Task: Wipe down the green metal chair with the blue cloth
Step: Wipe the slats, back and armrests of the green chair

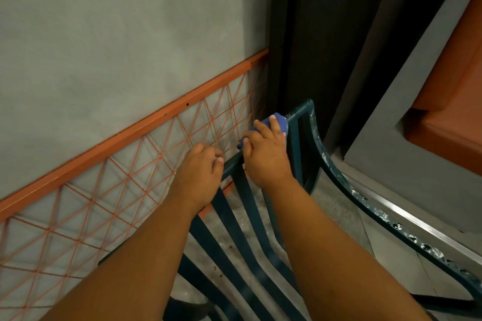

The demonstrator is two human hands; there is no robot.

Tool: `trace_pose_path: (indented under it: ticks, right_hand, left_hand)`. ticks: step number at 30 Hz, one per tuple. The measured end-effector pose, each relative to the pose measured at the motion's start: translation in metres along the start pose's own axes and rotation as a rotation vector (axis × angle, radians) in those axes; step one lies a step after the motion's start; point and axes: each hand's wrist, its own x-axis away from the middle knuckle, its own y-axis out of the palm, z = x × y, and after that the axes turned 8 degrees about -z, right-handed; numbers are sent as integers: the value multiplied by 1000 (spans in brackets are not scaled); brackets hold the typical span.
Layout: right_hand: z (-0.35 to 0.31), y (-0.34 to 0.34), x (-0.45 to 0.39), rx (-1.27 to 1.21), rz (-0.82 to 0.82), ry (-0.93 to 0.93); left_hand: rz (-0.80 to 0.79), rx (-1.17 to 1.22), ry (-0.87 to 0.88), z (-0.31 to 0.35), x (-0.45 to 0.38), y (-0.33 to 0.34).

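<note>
Right grip (266, 154): blue cloth (280, 122) along chair rail (300, 112)

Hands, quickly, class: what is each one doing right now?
Left hand: grips the chair rail, fingers curled round it.
Right hand: holds the cloth pressed on the chair's top rail.

No readable text anywhere here, honestly. No labels, brands, numbers or signs on anything in view.
</note>
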Motion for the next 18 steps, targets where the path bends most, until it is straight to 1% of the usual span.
trace_pose_path:
  ticks: [1,2,4,5,6,7,10,12,13,15,17,18]
  right_hand:
    - [-4,2,3,4,-8,-23]
    - [-4,4,9,-20,-4,-87]
    - [8,6,25,-86,0,-249]
    - [18,4,29,-93,-18,-301]
    - [28,1,28,-85,-41,-314]
    - [36,-3,22,-76,-53,-288]
    - [34,-10,-2,-44,-21,-102]
    - [21,-7,-8,4,-8,-39]
    - [16,-4,-5,-8,-7,-52]
    - [19,-2,8,-96,0,-155]
    - [34,-10,19,-143,-13,-268]
    - [43,-14,17,-138,-24,-282]
  left_hand:
    - [0,-15,0,0,0,0]
    - [0,-42,2,-1,0,0]
    - [1,-154,17,0,1,1]
    - [-1,-225,26,1,1,2]
    - [-3,-288,36,2,2,4]
    - [-6,-337,40,3,2,5]
    - [-6,-415,35,4,3,7]
    - [-1,-434,32,4,3,7]
    - [-1,-438,31,5,3,7]
    - [-15,-441,38,6,3,6]
    - [-38,-425,59,7,4,5]
    - [-48,-415,74,7,4,5]
